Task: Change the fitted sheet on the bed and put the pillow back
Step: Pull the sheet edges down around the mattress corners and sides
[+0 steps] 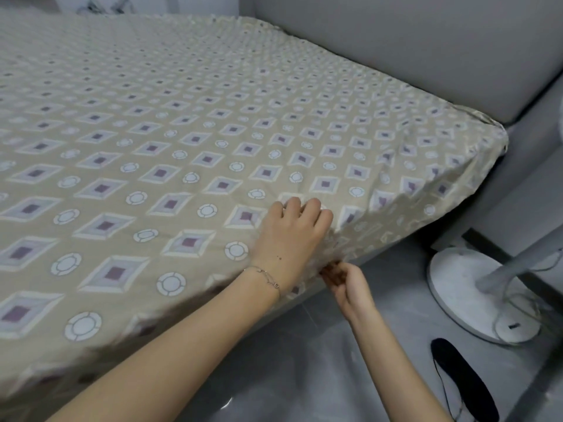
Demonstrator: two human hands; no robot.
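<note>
Fitted sheet (189, 141), beige with a diamond-and-circle print, lies stretched over the bed up to the headboard (426, 56) as a person works along the near side edge. The left hand (292, 236) bears down on the top edge, fingers curled close together. Just below it, the right hand (344, 280) pinches the gathered hem. The tuck likely goes best if the upper hand pins the cloth while the lower draws the hem down and under, easing the creases toward the corner. Blur hides the hem and the left fingertips, so a grip there cannot be confirmed. No pillow is in view.
</note>
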